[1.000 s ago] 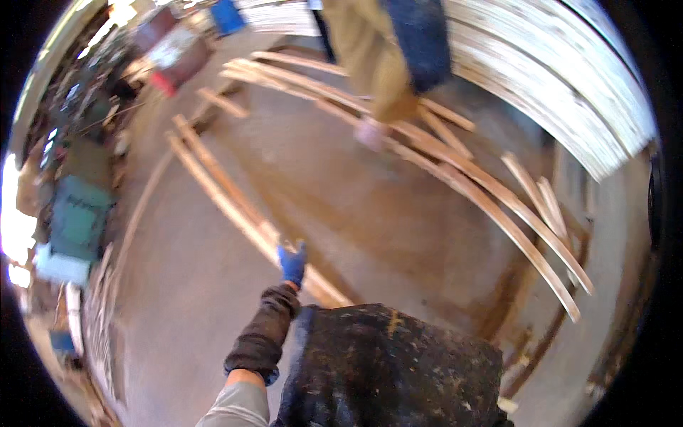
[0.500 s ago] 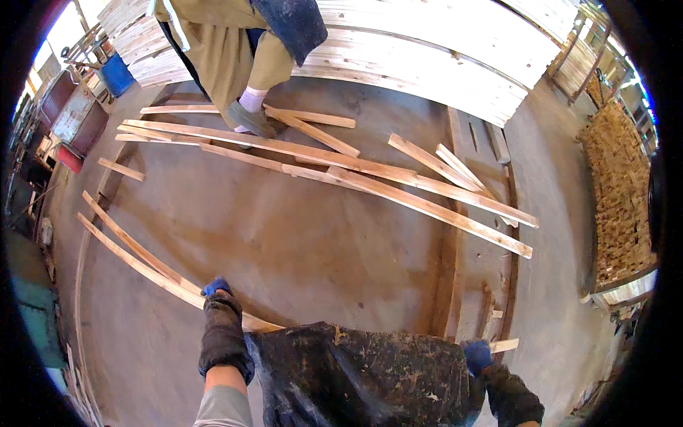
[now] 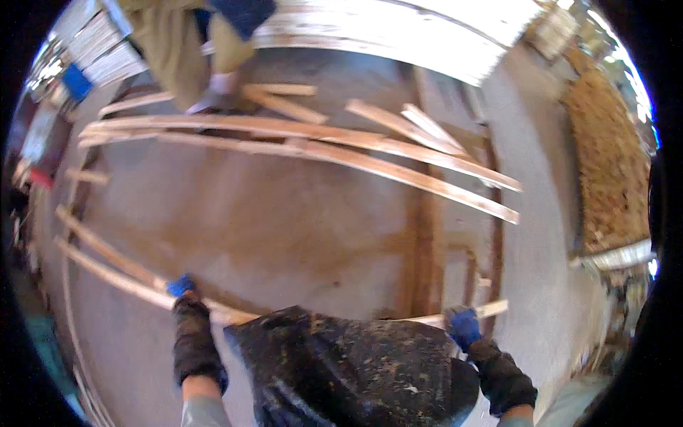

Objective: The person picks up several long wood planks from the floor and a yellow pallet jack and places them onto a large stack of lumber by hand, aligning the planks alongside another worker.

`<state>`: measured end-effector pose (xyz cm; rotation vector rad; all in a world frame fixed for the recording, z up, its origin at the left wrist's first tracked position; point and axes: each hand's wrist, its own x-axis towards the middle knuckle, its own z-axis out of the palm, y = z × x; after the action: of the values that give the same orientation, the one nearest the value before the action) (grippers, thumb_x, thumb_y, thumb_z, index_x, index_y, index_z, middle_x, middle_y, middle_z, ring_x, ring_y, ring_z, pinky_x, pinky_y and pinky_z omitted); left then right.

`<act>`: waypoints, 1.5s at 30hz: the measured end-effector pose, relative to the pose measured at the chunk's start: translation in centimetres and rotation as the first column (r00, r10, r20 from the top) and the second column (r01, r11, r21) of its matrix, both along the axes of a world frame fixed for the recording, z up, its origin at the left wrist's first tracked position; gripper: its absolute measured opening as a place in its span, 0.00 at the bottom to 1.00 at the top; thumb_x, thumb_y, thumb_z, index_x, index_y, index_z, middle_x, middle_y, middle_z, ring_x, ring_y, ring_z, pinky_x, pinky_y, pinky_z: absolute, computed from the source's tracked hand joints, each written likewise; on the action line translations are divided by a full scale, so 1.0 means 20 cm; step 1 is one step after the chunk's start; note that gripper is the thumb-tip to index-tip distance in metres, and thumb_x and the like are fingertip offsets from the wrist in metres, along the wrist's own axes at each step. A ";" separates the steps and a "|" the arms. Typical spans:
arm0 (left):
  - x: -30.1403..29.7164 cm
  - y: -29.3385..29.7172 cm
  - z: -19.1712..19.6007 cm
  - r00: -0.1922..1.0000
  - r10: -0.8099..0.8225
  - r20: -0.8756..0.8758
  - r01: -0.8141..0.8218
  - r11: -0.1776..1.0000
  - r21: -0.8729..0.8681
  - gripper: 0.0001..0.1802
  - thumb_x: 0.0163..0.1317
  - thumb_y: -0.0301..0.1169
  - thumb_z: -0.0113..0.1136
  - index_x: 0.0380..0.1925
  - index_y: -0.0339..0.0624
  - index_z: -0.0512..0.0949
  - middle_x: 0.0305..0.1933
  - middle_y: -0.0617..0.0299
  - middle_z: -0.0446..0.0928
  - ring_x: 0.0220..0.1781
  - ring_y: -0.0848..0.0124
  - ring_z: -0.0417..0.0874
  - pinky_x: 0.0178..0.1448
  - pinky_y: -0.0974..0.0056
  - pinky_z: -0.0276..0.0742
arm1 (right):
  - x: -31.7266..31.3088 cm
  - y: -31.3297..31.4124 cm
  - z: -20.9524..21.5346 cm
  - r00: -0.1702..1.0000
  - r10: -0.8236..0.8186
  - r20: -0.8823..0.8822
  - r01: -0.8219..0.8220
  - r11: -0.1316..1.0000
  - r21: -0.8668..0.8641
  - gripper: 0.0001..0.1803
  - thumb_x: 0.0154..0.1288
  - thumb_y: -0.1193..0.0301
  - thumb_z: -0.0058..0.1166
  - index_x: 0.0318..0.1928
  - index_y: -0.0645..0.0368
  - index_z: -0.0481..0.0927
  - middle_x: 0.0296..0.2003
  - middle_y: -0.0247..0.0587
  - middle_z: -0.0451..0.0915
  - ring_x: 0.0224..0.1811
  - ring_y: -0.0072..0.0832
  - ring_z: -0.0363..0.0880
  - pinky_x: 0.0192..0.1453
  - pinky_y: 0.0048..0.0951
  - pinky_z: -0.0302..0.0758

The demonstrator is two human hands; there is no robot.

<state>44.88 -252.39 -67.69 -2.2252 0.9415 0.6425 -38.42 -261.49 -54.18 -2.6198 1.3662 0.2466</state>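
Observation:
My left hand (image 3: 183,286), in a blue glove, is closed round a long, narrow wooden strip (image 3: 117,279) low in front of me. A second wooden strip (image 3: 114,249) lies just beyond it and converges toward that hand. On the right, my gloved right hand (image 3: 464,327) is closed on the wood near its right end (image 3: 492,309). Between my hands a dark, stained apron (image 3: 348,359) hides the middle of the wood, so whether both hands hold one single strip is not plain. Dark sleeve covers wrap both my forearms.
Across the floor lie several long wooden strips (image 3: 306,148) and shorter pieces (image 3: 284,107). Another person's leg (image 3: 171,57) stands among them at the far left. White-looking stacked boards (image 3: 384,35) line the back; a stack of wood pieces (image 3: 612,164) stands at the right.
The view has shifted and blurred. My right hand has come up and slightly left, and more wood shows beside the apron. My left hand keeps its hold on the strip.

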 end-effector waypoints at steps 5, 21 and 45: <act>-0.17 0.02 -0.04 0.994 -0.068 0.088 0.065 0.997 0.044 0.14 0.61 0.45 0.63 0.47 0.66 0.86 0.52 0.69 0.84 0.56 0.62 0.84 0.49 0.44 0.77 | -0.17 0.06 -0.07 0.999 -0.037 -0.032 0.040 0.994 0.098 0.12 0.57 0.68 0.55 0.43 0.54 0.81 0.39 0.47 0.80 0.47 0.45 0.78 0.49 0.47 0.71; -0.44 -0.41 0.19 0.277 -0.087 -0.957 -0.559 -0.824 -0.087 0.16 0.67 0.41 0.59 0.39 0.38 0.74 0.29 0.55 0.78 0.24 0.63 0.79 0.29 0.57 0.77 | -0.33 0.09 -0.19 0.999 -0.007 0.050 0.001 0.992 0.126 0.17 0.57 0.68 0.55 0.49 0.55 0.79 0.44 0.49 0.79 0.49 0.48 0.77 0.53 0.48 0.71; -0.28 0.23 0.27 0.406 0.169 -0.898 -0.402 -0.849 -0.342 0.20 0.71 0.45 0.54 0.35 0.35 0.72 0.22 0.51 0.78 0.20 0.60 0.80 0.24 0.57 0.76 | -0.33 -0.15 -0.34 0.982 0.108 0.152 -0.130 0.982 0.137 0.25 0.58 0.67 0.56 0.58 0.56 0.75 0.50 0.52 0.77 0.52 0.52 0.75 0.58 0.50 0.72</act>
<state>39.22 -247.79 -62.25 -4.7107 -1.0492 0.0897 -45.02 -264.52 -60.92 -2.5453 1.1035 0.1637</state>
